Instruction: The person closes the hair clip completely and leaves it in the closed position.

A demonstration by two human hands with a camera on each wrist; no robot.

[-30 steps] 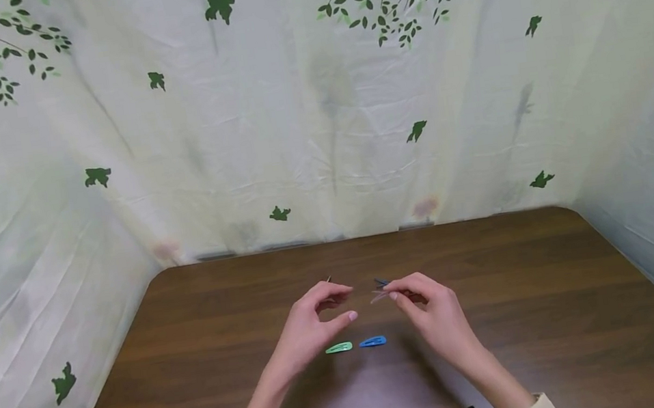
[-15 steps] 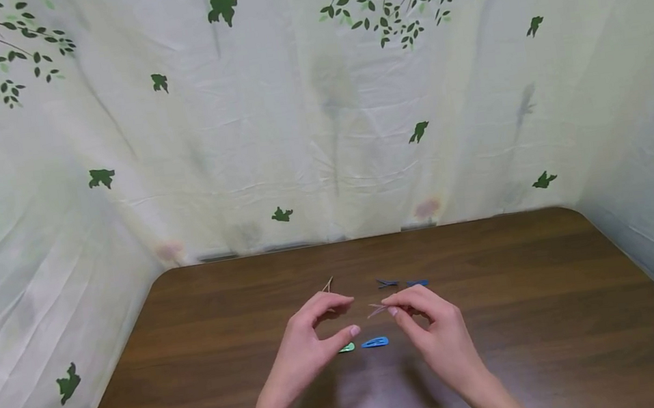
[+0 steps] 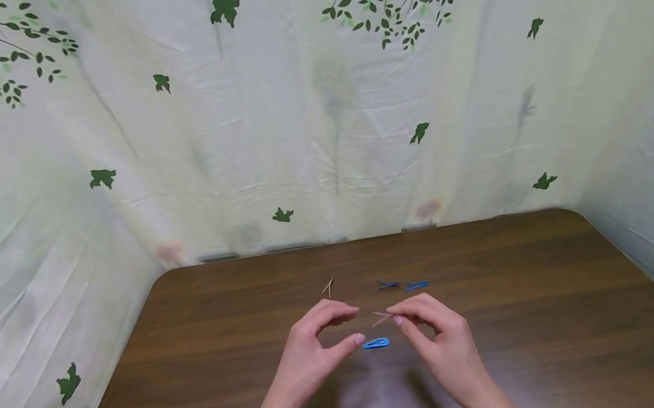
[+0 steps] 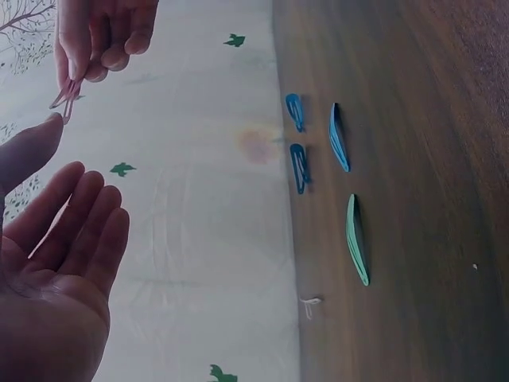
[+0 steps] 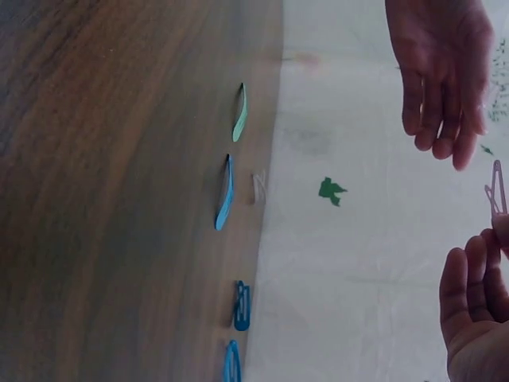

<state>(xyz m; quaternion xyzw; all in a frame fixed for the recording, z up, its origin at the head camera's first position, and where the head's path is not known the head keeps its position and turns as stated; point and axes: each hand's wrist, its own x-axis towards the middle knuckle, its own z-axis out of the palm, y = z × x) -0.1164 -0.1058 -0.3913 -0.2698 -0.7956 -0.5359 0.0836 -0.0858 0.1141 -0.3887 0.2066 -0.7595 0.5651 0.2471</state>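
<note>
My right hand (image 3: 443, 330) pinches a small pink snap hair clip (image 5: 499, 187) between thumb and index finger, above the table. The clip is bent open, its two parts spread in a V that points toward my left hand. Facing it, my left hand (image 3: 316, 340) holds nothing, thumb and fingers relaxed and apart, close to the clip's tips. Below, a light blue snap clip (image 3: 376, 343) lies on the table. A green snap clip (image 4: 357, 239) shows beside it in both wrist views, but my left hand hides it in the head view.
Farther back on the brown table (image 3: 225, 327) lie two darker blue snap clips (image 3: 387, 284), both spread open. A pale, spread clip (image 3: 328, 288) sits behind my left hand. A white leaf-print curtain (image 3: 288, 99) hangs around the table's back and sides.
Both hands have come slightly nearer to me, the pink clip with them. The two darker blue clips and the pale clip are uncovered; my left hand now covers the green clip.
</note>
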